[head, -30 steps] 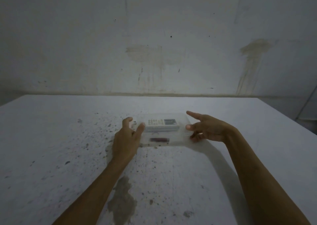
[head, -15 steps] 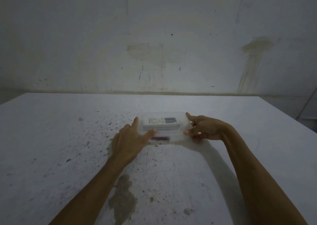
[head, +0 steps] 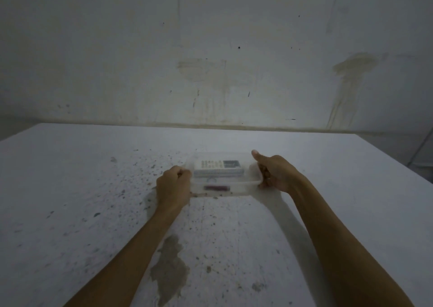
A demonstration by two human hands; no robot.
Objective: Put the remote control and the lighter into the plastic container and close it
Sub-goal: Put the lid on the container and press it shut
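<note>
A grubby, speckled white surface (head: 93,189) is backed by a stained wall (head: 210,49). Mid-surface, the plastic container (head: 225,185) is gripped by left hand (head: 173,186) and right hand (head: 275,174), fingers curled round its ends. Remote control (head: 219,167) and a blurry lighter (head: 216,187) are seen inside.

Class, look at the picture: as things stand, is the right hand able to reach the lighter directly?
Probably not. The lighter lies inside the clear plastic container, near its front wall, and a lid appears to cover the top. The right hand grips the container's right end, so lid and walls stand in the way.
</note>
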